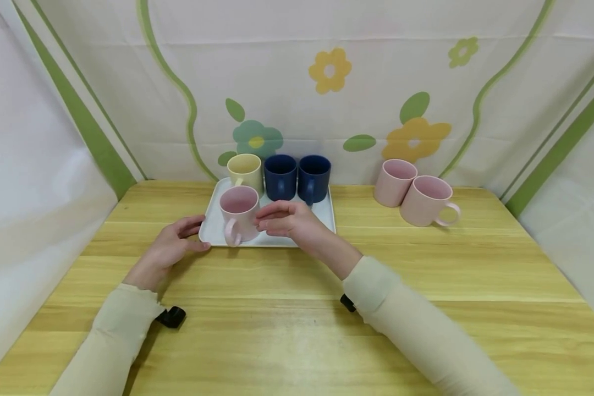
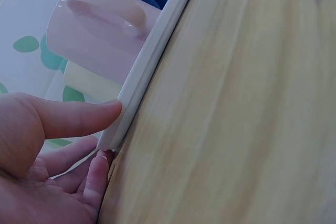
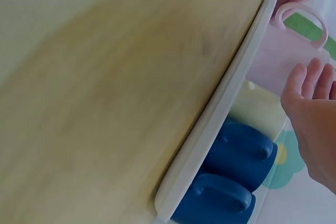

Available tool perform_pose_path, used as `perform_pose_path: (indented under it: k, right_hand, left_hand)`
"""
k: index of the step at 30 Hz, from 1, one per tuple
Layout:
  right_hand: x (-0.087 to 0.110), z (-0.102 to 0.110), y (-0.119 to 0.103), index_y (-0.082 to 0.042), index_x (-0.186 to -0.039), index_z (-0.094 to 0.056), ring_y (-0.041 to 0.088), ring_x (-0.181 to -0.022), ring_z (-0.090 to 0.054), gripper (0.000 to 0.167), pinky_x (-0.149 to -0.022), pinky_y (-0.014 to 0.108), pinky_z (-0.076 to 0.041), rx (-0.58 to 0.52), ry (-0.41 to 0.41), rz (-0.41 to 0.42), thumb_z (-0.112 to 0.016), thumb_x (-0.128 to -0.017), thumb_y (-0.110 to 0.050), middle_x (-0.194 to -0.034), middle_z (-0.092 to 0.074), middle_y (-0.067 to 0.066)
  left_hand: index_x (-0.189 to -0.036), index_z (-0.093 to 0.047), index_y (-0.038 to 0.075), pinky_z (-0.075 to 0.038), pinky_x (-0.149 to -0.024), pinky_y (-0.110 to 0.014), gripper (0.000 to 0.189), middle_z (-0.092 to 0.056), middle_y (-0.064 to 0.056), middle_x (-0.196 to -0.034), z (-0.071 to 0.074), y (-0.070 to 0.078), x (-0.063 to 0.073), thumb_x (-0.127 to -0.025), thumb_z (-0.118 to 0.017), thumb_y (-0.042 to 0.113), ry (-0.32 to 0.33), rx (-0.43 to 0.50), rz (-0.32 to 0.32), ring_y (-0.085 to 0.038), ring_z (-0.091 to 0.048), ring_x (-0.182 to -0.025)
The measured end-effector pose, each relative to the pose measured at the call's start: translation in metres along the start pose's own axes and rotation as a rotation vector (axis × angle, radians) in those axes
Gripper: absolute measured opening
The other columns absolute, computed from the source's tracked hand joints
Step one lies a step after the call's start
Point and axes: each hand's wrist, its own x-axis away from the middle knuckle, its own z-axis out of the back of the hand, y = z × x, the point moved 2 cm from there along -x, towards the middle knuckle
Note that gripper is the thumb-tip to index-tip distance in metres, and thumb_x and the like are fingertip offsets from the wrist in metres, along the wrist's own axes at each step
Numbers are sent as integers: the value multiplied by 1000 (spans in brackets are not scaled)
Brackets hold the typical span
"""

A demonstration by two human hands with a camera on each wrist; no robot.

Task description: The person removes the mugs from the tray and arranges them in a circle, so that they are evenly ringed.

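Observation:
A white tray (image 1: pixel 212 220) lies on the table, bearing several mugs. My left hand (image 1: pixel 172 245) holds its front left corner, thumb on the rim and fingers around the corner in the left wrist view. A pink mug (image 1: pixel 246 220) stands upright at the tray's front left, handle toward me. My right hand (image 1: pixel 297 224) is at that mug's right side, fingers loosely extended, fingertips right by its wall. Behind stand a pale yellow mug (image 1: pixel 251 179) and two navy mugs (image 1: pixel 279 184) in a row.
Two more pink mugs, one rear (image 1: pixel 392 187) and one nearer (image 1: pixel 421 206), stand close together on the wooden table (image 1: pixel 297 330) at the back right. A flowered curtain (image 1: pixel 277 66) hangs behind the table, and white cloth (image 1: pixel 39 192) hangs along the left.

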Motion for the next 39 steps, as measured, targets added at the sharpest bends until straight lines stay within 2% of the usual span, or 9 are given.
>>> perform_pose_path:
  k: [6, 16, 19, 22, 26, 31, 35, 37, 39]
  right_hand:
    - [-5, -14, 3, 1, -131, -71, 11, -104, -74, 33, -111, 42, -54, 16, -12, -14, -69, -99, -5, -131, -74, 16]
    - [-19, -32, 11, -1, -127, -75, 13, -112, -73, 31, -115, 44, -51, -49, -33, -142, -69, -98, -6, -131, -75, 10]
    - [-22, -34, 13, -1, -126, -76, 13, -111, -73, 30, -116, 44, -50, -45, -37, -166, -70, -97, -7, -131, -75, 10]
    - [-23, -37, 15, -1, -127, -76, 12, -107, -71, 31, -116, 45, -50, -36, -45, -186, -72, -97, -8, -130, -75, 8]
    - [-25, -43, 16, 1, -127, -74, 11, -101, -68, 32, -115, 47, -51, -36, -38, -197, -72, -96, -7, -127, -74, 6]
    - [-29, -52, 18, 1, -123, -76, 11, -104, -71, 28, -116, 50, -49, -49, -47, -205, -71, -97, -7, -127, -78, 9]
    - [-32, -60, 18, -1, -116, -79, 9, -107, -72, 22, -116, 49, -49, -42, -51, -214, -73, -96, -9, -121, -81, 7]
    - [-34, -64, 18, -1, -112, -80, 8, -105, -72, 20, -116, 49, -49, -38, -40, -218, -76, -96, -11, -117, -82, 4]
    - [-35, -68, 19, -1, -115, -80, 6, -102, -71, 23, -116, 48, -48, -39, -31, -225, -76, -95, -12, -113, -82, 2]
  left_hand:
    - [-168, -28, 6, -26, -127, -59, 89, -38, -27, -168, 1, -1, 0, -94, -76, 6, -1, -9, -1, -42, -34, -156]
    - [-168, -29, 6, -30, -124, -54, 88, -40, -27, -167, 1, -2, 0, -94, -77, 9, -4, -27, -5, -41, -36, -155]
    - [-168, -30, 6, -39, -117, -36, 88, -41, -27, -166, 1, -1, 1, -94, -77, 10, -5, -29, -10, -40, -37, -154]
    - [-167, -31, 5, -40, -100, -14, 87, -42, -27, -166, 1, 0, 1, -94, -77, 10, -4, -25, -17, -39, -38, -154]
    - [-167, -32, 4, -38, -89, -6, 86, -43, -27, -165, 0, 2, 1, -94, -77, 9, -5, -20, -23, -38, -38, -154]
    - [-167, -30, 6, -38, -96, -12, 87, -41, -26, -166, 1, 2, 0, -94, -77, 11, -12, -30, -16, -38, -37, -154]
    - [-168, -28, 6, -37, -116, -38, 87, -39, -26, -168, 1, 1, 0, -95, -76, 9, -17, -20, -4, -39, -36, -155]
    - [-169, -26, 6, -31, -122, -52, 88, -38, -27, -168, 0, 1, 0, -96, -74, 8, -19, -8, 2, -41, -34, -156]
    - [-169, -25, 6, -25, -125, -59, 88, -37, -28, -168, 0, 0, 0, -96, -74, 7, -18, 0, 8, -42, -33, -156]
